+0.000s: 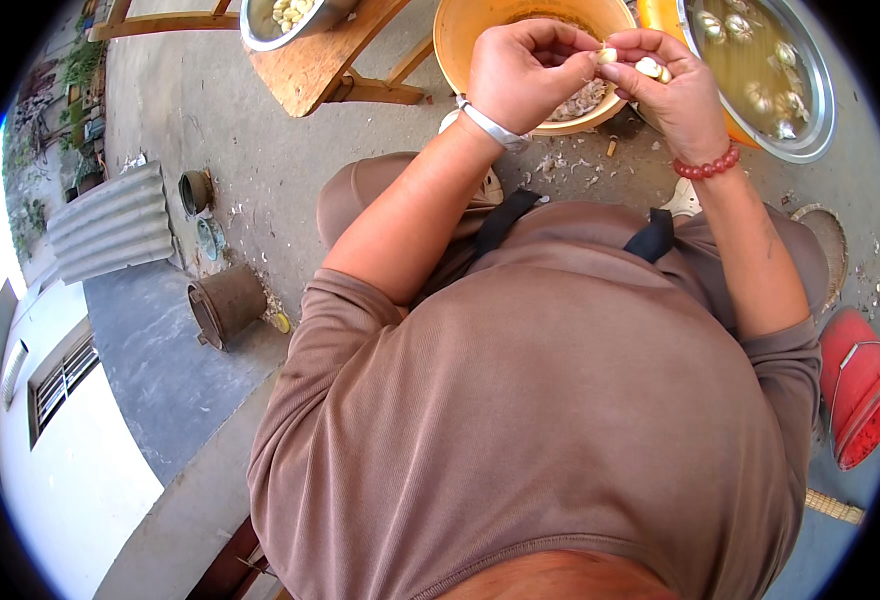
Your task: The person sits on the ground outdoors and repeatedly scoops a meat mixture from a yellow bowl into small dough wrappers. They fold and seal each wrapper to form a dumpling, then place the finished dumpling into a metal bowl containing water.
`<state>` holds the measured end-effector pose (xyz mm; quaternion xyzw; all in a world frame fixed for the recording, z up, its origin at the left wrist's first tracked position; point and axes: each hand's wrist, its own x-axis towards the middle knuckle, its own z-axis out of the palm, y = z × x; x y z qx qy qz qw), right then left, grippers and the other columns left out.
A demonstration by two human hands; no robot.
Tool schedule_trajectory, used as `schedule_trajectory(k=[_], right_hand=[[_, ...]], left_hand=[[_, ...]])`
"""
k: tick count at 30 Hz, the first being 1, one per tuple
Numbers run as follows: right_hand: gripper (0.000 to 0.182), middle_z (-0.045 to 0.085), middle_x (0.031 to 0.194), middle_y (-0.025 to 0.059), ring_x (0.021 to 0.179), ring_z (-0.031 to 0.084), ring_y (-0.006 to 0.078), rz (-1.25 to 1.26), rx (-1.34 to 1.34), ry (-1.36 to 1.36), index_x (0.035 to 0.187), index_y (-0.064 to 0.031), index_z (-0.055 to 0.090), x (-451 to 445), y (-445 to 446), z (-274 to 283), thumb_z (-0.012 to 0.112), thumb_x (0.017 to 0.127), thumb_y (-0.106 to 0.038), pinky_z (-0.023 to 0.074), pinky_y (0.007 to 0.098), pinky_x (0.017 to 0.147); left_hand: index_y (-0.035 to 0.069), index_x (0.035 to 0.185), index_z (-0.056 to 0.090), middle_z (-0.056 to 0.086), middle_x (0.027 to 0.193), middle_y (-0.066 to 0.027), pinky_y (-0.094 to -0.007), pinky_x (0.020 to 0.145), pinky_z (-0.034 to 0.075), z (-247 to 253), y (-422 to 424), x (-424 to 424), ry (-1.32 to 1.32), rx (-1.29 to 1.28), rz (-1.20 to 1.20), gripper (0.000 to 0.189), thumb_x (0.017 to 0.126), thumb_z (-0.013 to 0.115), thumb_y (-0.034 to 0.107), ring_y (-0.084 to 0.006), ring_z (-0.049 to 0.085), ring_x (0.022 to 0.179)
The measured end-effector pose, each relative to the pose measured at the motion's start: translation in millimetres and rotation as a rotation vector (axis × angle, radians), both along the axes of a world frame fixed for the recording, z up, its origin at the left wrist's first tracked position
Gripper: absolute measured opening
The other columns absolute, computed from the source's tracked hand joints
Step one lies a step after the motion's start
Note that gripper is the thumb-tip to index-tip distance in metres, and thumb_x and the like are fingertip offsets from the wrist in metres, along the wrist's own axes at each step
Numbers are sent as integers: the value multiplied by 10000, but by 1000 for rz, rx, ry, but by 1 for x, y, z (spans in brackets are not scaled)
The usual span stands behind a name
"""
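Note:
My left hand (534, 71), with a pale bracelet on its wrist, pinches a garlic clove (606, 55) between thumb and finger. The fingertips of my right hand (661, 82) meet that clove from the other side. More peeled-looking cloves (648, 67) rest in its curled fingers; red beads circle its wrist. Both hands are above an orange-yellow plastic bucket (455, 45) with garlic skins (579, 103) inside. On the right, whole garlic bulbs (785, 54) sit in liquid in a metal basin (822, 124). A metal bowl (260, 37) at the upper left holds pale cloves (290, 12).
The metal bowl stands on a wooden stool or chair (297, 79). Garlic scraps (560, 165) lie on the concrete floor near my feet. A red bucket (852, 367) lies on its side at the right. A rusty can (234, 304) and a corrugated sheet (114, 225) are at the left.

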<state>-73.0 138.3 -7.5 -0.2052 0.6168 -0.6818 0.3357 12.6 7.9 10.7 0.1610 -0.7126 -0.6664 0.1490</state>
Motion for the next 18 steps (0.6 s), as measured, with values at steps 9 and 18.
schedule_trajectory(k=[9, 18], right_hand=[[210, 565, 749, 9, 640, 501, 32, 52, 47, 121, 916, -1, 541, 2, 0, 4, 604, 728, -70, 418, 148, 567], [181, 563, 735, -2, 602, 480, 26, 76, 103, 136, 885, -11, 552, 2, 1, 3, 604, 732, -92, 400, 144, 536]], left_hand=[[-35, 774, 601, 606, 691, -67, -191, 596, 478, 2, 0, 2, -66, -309, -61, 103, 701, 594, 37, -89, 579, 642], [16, 667, 592, 565, 549, -80, -238, 480, 450, 2, 3, 0, 7, -602, 9, 106, 649, 620, 117, -128, 570, 503]])
